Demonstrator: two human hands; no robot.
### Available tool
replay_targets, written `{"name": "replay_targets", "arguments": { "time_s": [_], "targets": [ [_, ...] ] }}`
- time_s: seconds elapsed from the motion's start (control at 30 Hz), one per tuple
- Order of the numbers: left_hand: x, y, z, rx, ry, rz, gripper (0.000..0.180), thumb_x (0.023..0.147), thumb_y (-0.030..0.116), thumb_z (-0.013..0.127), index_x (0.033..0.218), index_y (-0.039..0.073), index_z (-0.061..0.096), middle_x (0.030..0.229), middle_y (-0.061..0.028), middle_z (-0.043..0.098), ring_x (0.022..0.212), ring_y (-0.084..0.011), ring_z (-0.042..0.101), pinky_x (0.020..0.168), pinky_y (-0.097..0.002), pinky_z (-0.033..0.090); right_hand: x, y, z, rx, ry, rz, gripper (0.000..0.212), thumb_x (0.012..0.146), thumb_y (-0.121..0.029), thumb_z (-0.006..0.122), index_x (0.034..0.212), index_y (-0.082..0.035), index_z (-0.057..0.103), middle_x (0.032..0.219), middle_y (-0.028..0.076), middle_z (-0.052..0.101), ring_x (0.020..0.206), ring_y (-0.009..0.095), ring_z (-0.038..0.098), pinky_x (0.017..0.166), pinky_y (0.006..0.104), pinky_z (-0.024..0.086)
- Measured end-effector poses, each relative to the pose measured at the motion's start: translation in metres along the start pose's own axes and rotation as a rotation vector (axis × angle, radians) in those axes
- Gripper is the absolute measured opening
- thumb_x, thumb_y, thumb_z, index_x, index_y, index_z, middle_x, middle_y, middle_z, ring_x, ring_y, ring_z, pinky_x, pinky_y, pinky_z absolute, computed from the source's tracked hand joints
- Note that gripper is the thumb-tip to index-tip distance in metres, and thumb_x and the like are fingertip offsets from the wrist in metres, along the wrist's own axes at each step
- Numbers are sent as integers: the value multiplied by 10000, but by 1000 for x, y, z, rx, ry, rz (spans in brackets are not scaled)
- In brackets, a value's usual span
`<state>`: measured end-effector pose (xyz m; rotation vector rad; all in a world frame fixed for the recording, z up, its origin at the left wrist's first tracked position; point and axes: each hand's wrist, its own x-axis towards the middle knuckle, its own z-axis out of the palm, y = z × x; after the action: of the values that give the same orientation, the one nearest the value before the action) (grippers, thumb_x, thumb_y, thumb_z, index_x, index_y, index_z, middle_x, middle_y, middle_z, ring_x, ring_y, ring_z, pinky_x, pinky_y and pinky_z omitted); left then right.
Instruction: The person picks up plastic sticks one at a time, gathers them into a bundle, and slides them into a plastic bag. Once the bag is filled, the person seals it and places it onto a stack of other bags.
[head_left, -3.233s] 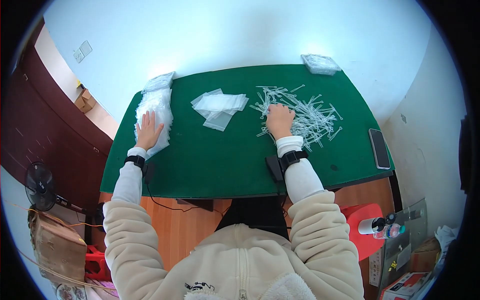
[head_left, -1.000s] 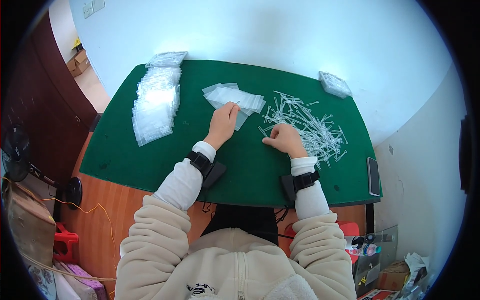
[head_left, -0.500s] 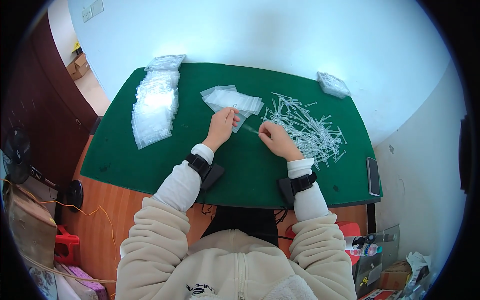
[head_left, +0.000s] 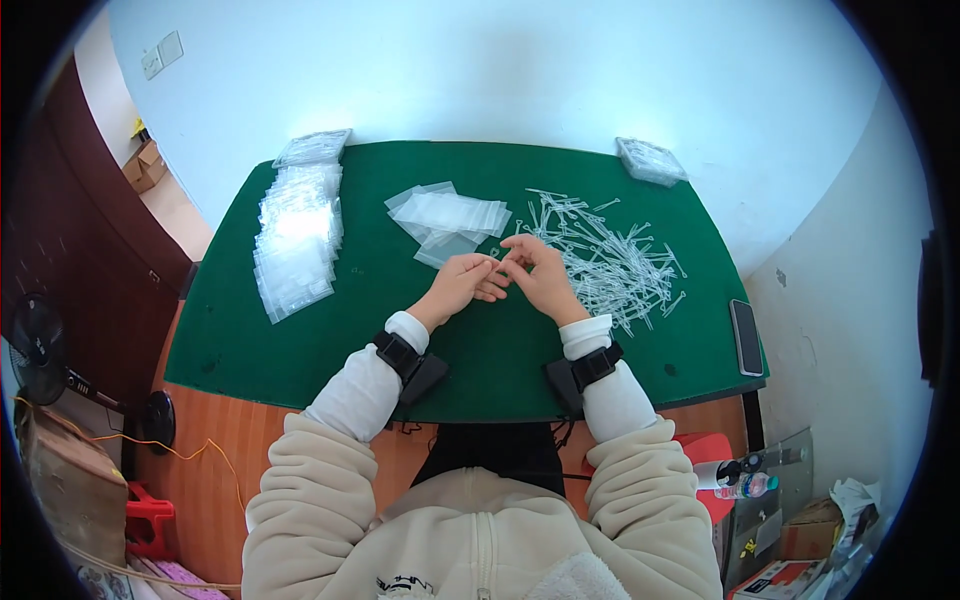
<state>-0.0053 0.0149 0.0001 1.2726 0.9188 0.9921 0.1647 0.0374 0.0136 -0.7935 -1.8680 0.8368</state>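
Note:
My left hand [head_left: 465,285] is closed in a pinch, with the small looped end of a clear ring-ended stick [head_left: 494,252] showing above its fingertips. Touching it from the right is my right hand [head_left: 541,275], its thumb and forefinger bent together; what lies between them is too small to make out. Just beyond my hands lie flat clear plastic bags [head_left: 455,213], overlapping loosely. A tangled pile of clear ring-ended sticks [head_left: 620,270] spreads to the right of my right hand.
Filled clear bags [head_left: 295,245] overlap in a long row on the green table [head_left: 380,350]. Stacked packets [head_left: 313,147] stand at the far left, another clear bundle [head_left: 650,161] at the far right. A phone [head_left: 745,338] lies by the right edge. A fan [head_left: 40,350] stands left.
My hands have come together: the right moved left and the left moved right and nearer to me. The bags and the pile lie as before; the view has shifted slightly.

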Motion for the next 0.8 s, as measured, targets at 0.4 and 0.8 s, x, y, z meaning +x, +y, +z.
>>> {"name": "replay_targets", "arguments": {
  "time_s": [0.4,0.8],
  "targets": [
    [-3,5,-1,-178,-139,-109,286,953,229,397,1038,-4,540,942,-116,613,808,-176,622,719,-279,503,2,6,1,-36,117,-90,167,719,-41,676,877,-4,635,705,60,634,622,114,583,592,231,472],
    [2,-4,-5,-170,-75,-36,249,952,210,412,1004,14,556,745,-1,506,555,-51,391,505,-195,330,4,11,-2,-71,186,-76,134,748,-36,639,880,-26,656,761,66,629,675,148,589,607,259,467]
  ]
}}
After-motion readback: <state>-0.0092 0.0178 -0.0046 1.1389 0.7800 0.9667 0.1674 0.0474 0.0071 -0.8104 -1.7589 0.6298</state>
